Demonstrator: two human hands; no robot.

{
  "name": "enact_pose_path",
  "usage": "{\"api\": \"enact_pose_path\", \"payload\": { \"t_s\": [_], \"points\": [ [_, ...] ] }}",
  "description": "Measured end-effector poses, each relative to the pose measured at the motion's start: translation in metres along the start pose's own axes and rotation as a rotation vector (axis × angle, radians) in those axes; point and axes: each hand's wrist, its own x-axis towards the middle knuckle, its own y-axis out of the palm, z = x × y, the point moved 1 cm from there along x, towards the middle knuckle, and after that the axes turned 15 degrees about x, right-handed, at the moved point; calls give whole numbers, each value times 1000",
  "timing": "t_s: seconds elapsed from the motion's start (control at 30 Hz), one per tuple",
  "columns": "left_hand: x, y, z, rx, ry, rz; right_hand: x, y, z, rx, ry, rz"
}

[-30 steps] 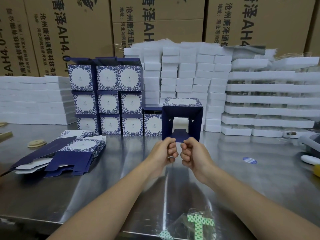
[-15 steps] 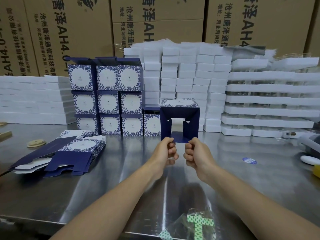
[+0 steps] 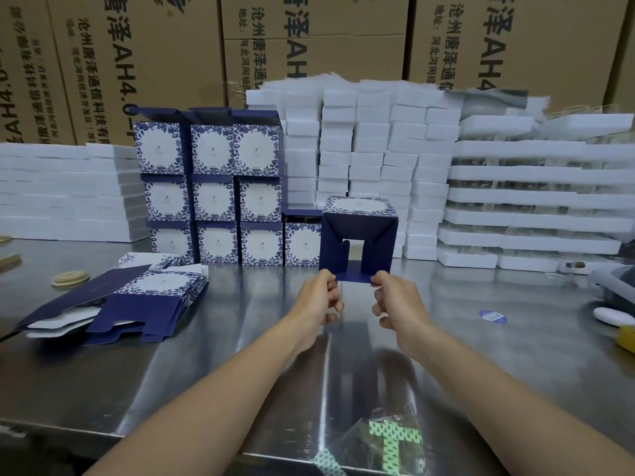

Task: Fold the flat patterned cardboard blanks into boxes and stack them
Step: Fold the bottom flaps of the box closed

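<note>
A half-formed blue and white patterned box point(image 3: 359, 235) stands in the air over the steel table point(image 3: 206, 355), its open end facing me with dark blue side flaps folded inward. My left hand point(image 3: 321, 297) pinches the left corner of its bottom flap and my right hand point(image 3: 395, 300) pinches the right corner. Behind and left stands a wall of finished patterned boxes point(image 3: 213, 190), three high, with one more box point(image 3: 300, 240) at its right end. A pile of flat blanks point(image 3: 137, 297) lies on the table at the left.
White foam blocks point(image 3: 374, 149) and white trays point(image 3: 536, 201) are stacked behind and to the right; more white stacks point(image 3: 65, 194) at left. Brown cartons point(image 3: 309, 39) form the back wall. A round wooden lid point(image 3: 70, 279), a blue sticker point(image 3: 493, 316) and a green-patterned bag point(image 3: 388, 441) lie on the table.
The box's two side flaps have swung inward, narrowing the open end. My hands have spread apart along the bottom flap toward its corners.
</note>
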Motion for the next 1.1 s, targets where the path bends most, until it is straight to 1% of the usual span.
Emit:
{"api": "enact_pose_path", "payload": {
  "t_s": [0.07,0.17,0.23,0.33,0.37,0.43,0.5,0.6,0.7,0.77,0.83,0.93,1.0,1.1],
  "points": [
    [2,-4,1,-4,-17,10,4,-3,0,4,-49,3],
    [3,-3,7,108,-50,38,8,-8,-1,-37,-145,38],
    [7,-1,12,147,-47,-14,9,-11,-5,-102,-155,45],
    [14,-5,16,166,20,-110,13,-13,-12,-135,-102,65],
    [15,-8,16,191,68,-122,14,-14,-13,-143,-86,70],
    [16,-12,17,168,135,-118,18,-15,-14,-188,-83,63],
    [17,-16,19,221,187,-144,23,-18,-15,-315,-130,43],
    [20,-20,22,402,283,-183,30,-24,-19,-613,-237,34],
    [22,-20,25,548,347,-182,36,-29,-22,-723,-261,58],
    [23,-21,26,612,364,-196,38,-31,-22,-766,-268,71],
    [26,-23,27,618,368,-221,39,-32,-21,-790,-280,74],
    [29,-25,29,601,364,-286,41,-34,-21,-816,-311,34],
    [32,-25,31,597,362,-282,42,-35,-20,-803,-318,29],
    [33,-26,32,585,362,-256,42,-37,-20,-765,-312,66]
  ]
}}
